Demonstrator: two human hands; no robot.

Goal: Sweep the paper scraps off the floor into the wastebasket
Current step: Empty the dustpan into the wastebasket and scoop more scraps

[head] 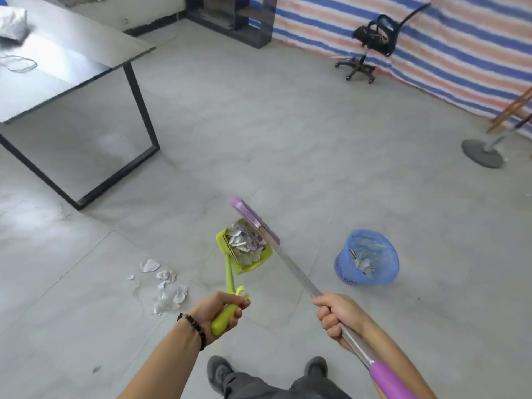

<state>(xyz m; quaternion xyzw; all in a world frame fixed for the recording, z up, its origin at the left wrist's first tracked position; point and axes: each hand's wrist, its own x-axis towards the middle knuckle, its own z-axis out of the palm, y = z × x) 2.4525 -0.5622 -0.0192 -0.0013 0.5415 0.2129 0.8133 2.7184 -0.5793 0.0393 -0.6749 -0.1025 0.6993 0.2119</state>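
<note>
A sparse, unfinished office: a dark table and swivel chair on a tiled floor, striped tarp covering the far wall.

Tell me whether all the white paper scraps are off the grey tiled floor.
No: several white paper scraps lie on the floor left of the green plastic dustpan.

Green dustpan at frame centre, heaped with torn white paper scraps; long green handle runs toward lower centre. Purple broom: head tilted along dustpan's upper right edge, touching heap; silver shaft slants to lower right, purple grip at end. Loose scraps lie on floor left of dustpan. Blue perforated wastebasket upright, right of dustpan, paper inside.
</note>
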